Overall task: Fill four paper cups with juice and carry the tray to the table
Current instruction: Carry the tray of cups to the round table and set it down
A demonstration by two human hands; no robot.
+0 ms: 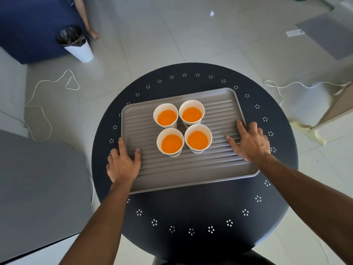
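Observation:
A grey ribbed tray (pixel 191 169) lies flat on a round dark table (pixel 191 211). Four white paper cups stand in a tight square on the tray's far half, each holding orange juice: back left (pixel 165 116), back right (pixel 191 113), front left (pixel 170 142) and front right (pixel 197 139). My left hand (pixel 122 163) holds the tray's left rim, thumb on the ribbed surface and fingers along the outside. At the right rim, my right hand (pixel 250 141) has its thumb inside and its spread fingers over the edge.
A white bin with a black liner (pixel 75 43) stands on the tiled floor at the far left, by a blue sofa (pixel 28 25) and a person's bare foot (pixel 94 35). White cords (pixel 38 111) trail on the floor. A grey surface (pixel 38 188) sits at the near left.

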